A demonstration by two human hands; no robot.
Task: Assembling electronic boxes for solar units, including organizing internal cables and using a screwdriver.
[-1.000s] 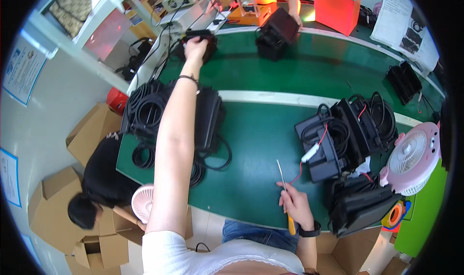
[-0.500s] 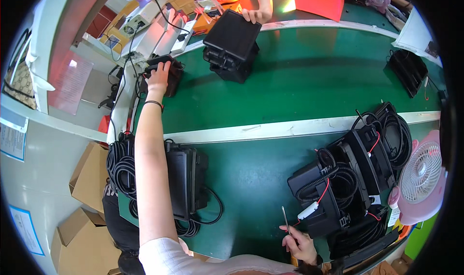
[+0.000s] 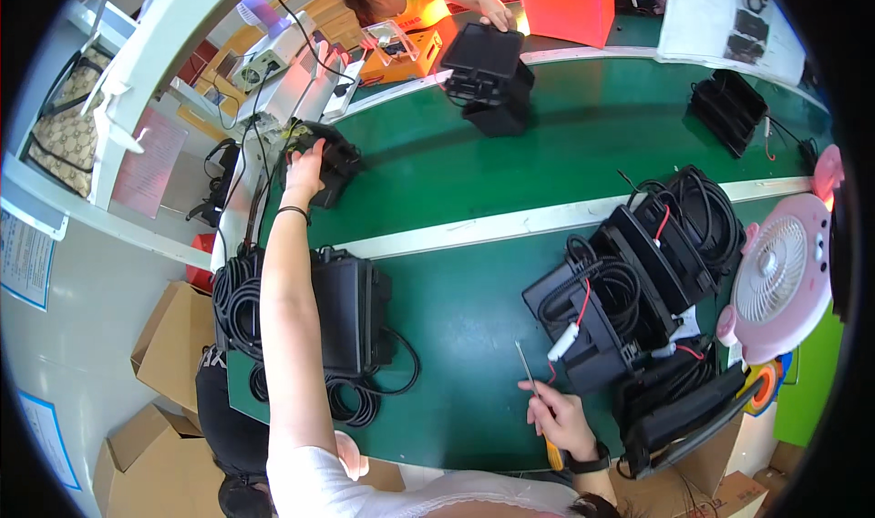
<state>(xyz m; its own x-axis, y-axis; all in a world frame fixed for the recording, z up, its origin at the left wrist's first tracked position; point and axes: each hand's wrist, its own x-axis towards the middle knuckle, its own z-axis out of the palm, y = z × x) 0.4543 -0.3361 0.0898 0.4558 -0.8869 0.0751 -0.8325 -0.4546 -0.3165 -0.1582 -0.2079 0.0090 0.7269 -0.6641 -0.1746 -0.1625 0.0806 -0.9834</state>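
My left arm stretches far across the workbench, and my left hand (image 3: 305,167) grips the edge of a small black box (image 3: 341,164); its fingertips are partly hidden. Low at the right, my right hand (image 3: 561,422) is closed round a screwdriver (image 3: 552,452) with a yellow-orange handle, its thin metal shaft angled up and away. A black plastic case (image 3: 348,313) with coiled black cable (image 3: 355,401) lies beside my left forearm. Beyond my right hand sit several open black cases (image 3: 583,322) holding corrugated cable, with red wires and a white connector (image 3: 564,342).
Across the bench a person's hand (image 3: 497,13) rests on a black lidded box (image 3: 492,76). A pink fan (image 3: 779,272) stands at the right. A white rail (image 3: 456,229) crosses the green bench. Cardboard boxes (image 3: 164,459) are on the floor at the left.
The view has shifted. The small black box under my left hand now sits tilted and a bit nearer. The other person's box has moved right. My right hand still holds the screwdriver.
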